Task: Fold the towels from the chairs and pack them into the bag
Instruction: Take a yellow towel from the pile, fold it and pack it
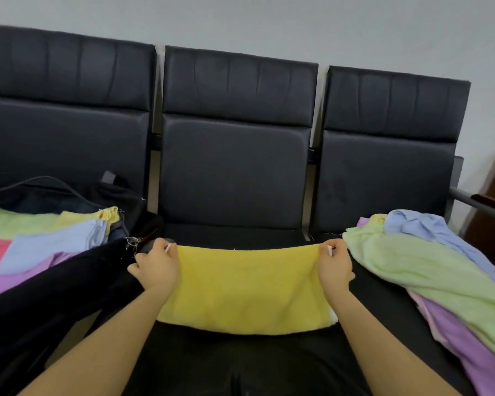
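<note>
Yellow towel [247, 290] held taut across middle chair seat [235, 235]
Soft terry rectangle, near edge lying flat on the seat; left hand [157, 265] and right hand [335, 265] each pinch a far corner with curled fingers. Black bag [55, 281] on left seat holds folded blue, green, pink and purple towels [52, 244]; loose pile [429, 267] drapes over right seat's front edge
</note>
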{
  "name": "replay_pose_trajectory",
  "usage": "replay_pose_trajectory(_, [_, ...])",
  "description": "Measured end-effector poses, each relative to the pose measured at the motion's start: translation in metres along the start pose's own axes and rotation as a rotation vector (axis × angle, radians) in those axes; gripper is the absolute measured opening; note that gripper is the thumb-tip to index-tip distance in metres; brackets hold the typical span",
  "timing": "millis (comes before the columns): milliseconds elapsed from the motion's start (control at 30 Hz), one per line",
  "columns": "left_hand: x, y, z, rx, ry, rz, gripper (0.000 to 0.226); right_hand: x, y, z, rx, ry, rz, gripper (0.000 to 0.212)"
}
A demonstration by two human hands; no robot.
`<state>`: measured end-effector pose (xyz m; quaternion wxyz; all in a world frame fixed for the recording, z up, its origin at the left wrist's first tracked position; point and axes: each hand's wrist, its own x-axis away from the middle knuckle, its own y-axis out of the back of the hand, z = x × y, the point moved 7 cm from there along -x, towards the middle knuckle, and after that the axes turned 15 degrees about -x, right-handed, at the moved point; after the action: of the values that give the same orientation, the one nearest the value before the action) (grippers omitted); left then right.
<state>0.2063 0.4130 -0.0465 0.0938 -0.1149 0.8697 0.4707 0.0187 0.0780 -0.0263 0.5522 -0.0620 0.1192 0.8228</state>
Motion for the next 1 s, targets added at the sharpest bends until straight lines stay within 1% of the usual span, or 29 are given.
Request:
replay_pose_trajectory(100, [-0.004, -0.01, -0.001, -0.15, -0.08, 0.015, 0.022, -0.001, -0.006, -0.01, -0.017, 0.014, 0.086, 0.012])
replay_pose_trajectory(133, [-0.006, -0.013, -0.003, -0.203, -0.107, 0.016, 0.023, -0.003, -0.008, -0.013, 0.013, 0.013, 0.102, 0.012])
replay_pose_trajectory(267, [-0.013, -0.036, -0.01, -0.438, -0.277, -0.005, 0.023, -0.009, -0.021, -0.028, 0.279, -0.039, 0.195, 0.011])
replay_pose_trajectory(333, [-0.012, -0.051, -0.01, -0.505, -0.357, 0.05, 0.021, -0.008, -0.027, -0.037, 0.442, -0.036, 0.249, 0.01])
replay_pose_trajectory(400, [-0.009, -0.062, -0.008, -0.603, -0.399, 0.089, 0.018, -0.007, -0.032, -0.042, 0.596, 0.031, 0.262, 0.01])
replay_pose_trajectory(433, [-0.009, -0.064, -0.008, -0.616, -0.419, 0.074, 0.014, -0.007, -0.034, -0.042, 0.649, 0.083, 0.253, 0.01])
replay_pose_trajectory(467, [-0.009, -0.063, -0.008, -0.601, -0.44, 0.008, 0.012, -0.007, -0.036, -0.041, 0.674, 0.135, 0.24, 0.012])
replay_pose_trajectory(500, [-0.01, -0.062, -0.007, -0.578, -0.453, -0.063, 0.011, -0.007, -0.038, -0.039, 0.665, 0.18, 0.226, 0.013])
replay_pose_trajectory(533, [-0.011, -0.059, -0.007, -0.558, -0.46, -0.135, 0.015, -0.007, -0.039, -0.037, 0.618, 0.207, 0.215, 0.013])
replay_pose_trajectory(600, [-0.015, -0.057, -0.012, -0.549, -0.491, -0.188, 0.029, -0.008, -0.04, -0.033, 0.486, 0.22, 0.185, 0.013])
replay_pose_trajectory(633, [-0.016, -0.052, -0.016, -0.543, -0.503, -0.214, 0.028, -0.009, -0.04, -0.03, 0.442, 0.231, 0.163, 0.013])
replay_pose_trajectory(733, [-0.023, -0.05, -0.027, -0.507, -0.509, -0.246, 0.014, -0.015, -0.041, -0.026, 0.37, 0.239, 0.114, 0.012])
replay_pose_trajectory(767, [-0.026, -0.052, -0.029, -0.497, -0.507, -0.233, 0.012, -0.017, -0.042, -0.027, 0.355, 0.23, 0.108, 0.012])
replay_pose_trajectory(800, [-0.03, -0.054, -0.03, -0.498, -0.5, -0.209, 0.015, -0.02, -0.043, -0.028, 0.356, 0.223, 0.108, 0.012])
replay_pose_trajectory(900, [-0.033, -0.066, -0.031, -0.545, -0.481, -0.121, 0.031, -0.029, -0.05, -0.038, 0.468, 0.227, 0.155, 0.009])
replay_pose_trajectory(933, [-0.031, -0.071, -0.033, -0.56, -0.509, -0.104, 0.036, -0.031, -0.053, -0.045, 0.494, 0.202, 0.194, 0.009])
replay_pose_trajectory(1000, [-0.016, -0.083, -0.04, -0.542, -0.651, -0.022, 0.042, -0.033, -0.059, -0.057, 0.493, 0.136, 0.301, 0.008])
